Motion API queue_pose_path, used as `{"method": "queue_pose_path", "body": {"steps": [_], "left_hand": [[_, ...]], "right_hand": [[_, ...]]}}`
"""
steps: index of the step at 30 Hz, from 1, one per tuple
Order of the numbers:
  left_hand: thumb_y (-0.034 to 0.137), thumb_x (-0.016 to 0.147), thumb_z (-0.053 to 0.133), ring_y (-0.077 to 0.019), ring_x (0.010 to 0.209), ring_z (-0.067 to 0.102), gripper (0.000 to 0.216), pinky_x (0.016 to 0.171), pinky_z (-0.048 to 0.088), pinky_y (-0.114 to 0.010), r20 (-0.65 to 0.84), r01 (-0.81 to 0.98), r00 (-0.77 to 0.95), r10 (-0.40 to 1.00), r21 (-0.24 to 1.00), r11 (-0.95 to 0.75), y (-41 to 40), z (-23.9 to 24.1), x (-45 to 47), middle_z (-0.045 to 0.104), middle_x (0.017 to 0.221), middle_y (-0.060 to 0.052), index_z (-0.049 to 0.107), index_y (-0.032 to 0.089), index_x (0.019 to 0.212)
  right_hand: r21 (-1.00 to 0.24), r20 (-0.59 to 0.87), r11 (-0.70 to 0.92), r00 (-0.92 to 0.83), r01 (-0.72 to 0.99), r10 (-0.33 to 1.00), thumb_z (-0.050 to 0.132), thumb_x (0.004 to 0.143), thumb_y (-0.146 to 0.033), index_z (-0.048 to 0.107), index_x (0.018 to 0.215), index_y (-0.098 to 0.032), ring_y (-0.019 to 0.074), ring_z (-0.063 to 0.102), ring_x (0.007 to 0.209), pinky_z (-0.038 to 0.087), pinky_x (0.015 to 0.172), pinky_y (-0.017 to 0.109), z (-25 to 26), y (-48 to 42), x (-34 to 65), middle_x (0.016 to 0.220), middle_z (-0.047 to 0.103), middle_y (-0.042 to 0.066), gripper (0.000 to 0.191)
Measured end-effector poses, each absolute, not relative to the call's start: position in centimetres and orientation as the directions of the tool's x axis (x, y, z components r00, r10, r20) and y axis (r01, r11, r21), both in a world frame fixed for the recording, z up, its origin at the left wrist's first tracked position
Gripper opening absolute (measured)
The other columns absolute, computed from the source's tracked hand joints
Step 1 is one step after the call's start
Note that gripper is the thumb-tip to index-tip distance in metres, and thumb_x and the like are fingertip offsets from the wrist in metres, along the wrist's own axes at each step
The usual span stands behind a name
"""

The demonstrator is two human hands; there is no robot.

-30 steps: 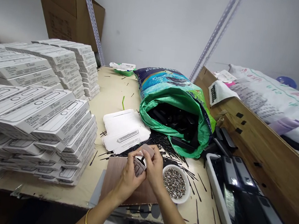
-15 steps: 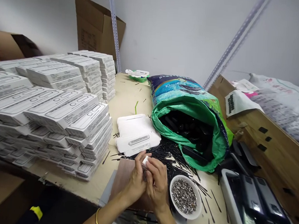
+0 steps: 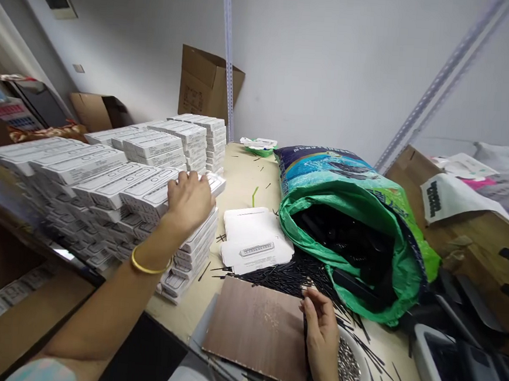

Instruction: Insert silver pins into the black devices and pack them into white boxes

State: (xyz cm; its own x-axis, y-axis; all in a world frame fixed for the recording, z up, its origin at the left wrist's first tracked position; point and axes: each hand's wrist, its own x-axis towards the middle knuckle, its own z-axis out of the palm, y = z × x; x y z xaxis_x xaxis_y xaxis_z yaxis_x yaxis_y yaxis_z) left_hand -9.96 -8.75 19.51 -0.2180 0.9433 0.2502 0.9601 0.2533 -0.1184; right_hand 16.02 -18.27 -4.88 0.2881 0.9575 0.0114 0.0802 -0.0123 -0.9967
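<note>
My left hand (image 3: 188, 200) reaches out to the left and grips a white printed box (image 3: 214, 183) at the top of the nearest stack of white boxes (image 3: 105, 182). A gold bangle sits on that wrist. My right hand (image 3: 321, 325) rests by the right edge of a brown wood-grain board (image 3: 256, 328), fingers loosely curled beside a heap of thin black sticks (image 3: 292, 274). Whether it holds anything is unclear. Partly under that hand is a white bowl of small metal pieces (image 3: 350, 371).
Flat white box blanks (image 3: 254, 246) lie behind the board. A green and blue sack (image 3: 353, 222) full of black parts lies open at the right. A grey tray of black devices (image 3: 456, 371) stands at the lower right. Cardboard boxes (image 3: 205, 84) stand at the back.
My hands were together over the board, closing a small white box. My left hand has carried it left onto the stack; my right hand has dropped to the board's edge. The view swung left.
</note>
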Motion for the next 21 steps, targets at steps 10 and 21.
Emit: {"method": "queue_pose_path", "body": {"steps": [10,21], "left_hand": [[0.028,0.088,0.054,-0.041,0.132,0.03,0.057,0.105,0.02,-0.06,0.319,0.947,-0.224,0.921,-0.15,0.283,-8.6,18.3,-10.0,0.038,0.14,-0.023,0.041,0.011,0.141],[0.017,0.083,0.057,-0.031,0.116,0.054,0.04,0.099,0.042,-0.043,0.133,0.833,0.46,0.878,0.278,-0.479,-4.1,1.6,-0.4,0.052,0.129,-0.021,0.058,0.008,0.122]], "right_hand": [[-0.955,-0.077,-0.108,0.12,0.276,0.99,0.051,0.085,-0.054,0.06,0.1,-0.016,0.0223,0.06,0.094,0.043,0.082,0.032,-5.0,-19.0,17.7,0.107,0.063,0.01,0.041],[-0.735,0.128,-0.027,0.178,0.677,0.976,0.047,0.089,-0.033,0.059,0.084,-0.018,0.0235,0.055,0.083,0.041,0.075,0.035,-7.0,-20.5,22.6,0.086,0.062,0.007,0.02]]}}
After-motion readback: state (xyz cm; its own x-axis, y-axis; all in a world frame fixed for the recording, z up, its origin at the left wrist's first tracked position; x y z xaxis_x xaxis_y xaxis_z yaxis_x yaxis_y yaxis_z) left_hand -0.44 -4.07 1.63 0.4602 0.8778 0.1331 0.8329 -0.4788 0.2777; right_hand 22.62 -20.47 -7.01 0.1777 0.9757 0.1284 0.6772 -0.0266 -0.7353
